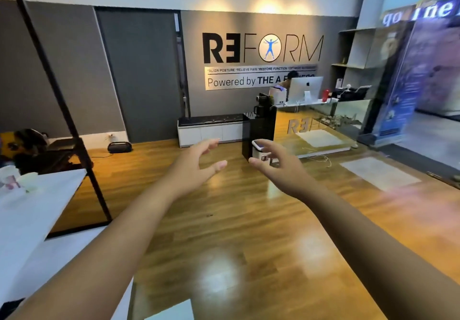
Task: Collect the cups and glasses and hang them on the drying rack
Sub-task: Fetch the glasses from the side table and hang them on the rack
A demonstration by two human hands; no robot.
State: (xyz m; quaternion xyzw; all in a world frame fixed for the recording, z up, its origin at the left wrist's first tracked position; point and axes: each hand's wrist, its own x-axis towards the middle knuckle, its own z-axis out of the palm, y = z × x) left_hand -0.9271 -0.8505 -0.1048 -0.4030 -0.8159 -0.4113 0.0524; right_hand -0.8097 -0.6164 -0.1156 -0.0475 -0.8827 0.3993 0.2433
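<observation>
Leftward, two pale cups [27, 181] sit blurred on the white desk [37, 210]. Left hand [199, 163] and right hand [271, 163] reach forward, fingers loosely spread, each grip empty.

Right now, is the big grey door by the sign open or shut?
Shut. The door fills its frame flush with the grey wall, and no gap or room beyond shows.

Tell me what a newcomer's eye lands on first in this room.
The big REFORM sign on the grey back wall draws the eye first, lit from above. In front, the left hand and right hand reach out over the glossy wooden floor, fingers loosely spread and holding nothing. At far left, pale cups stand on a white table.
</observation>
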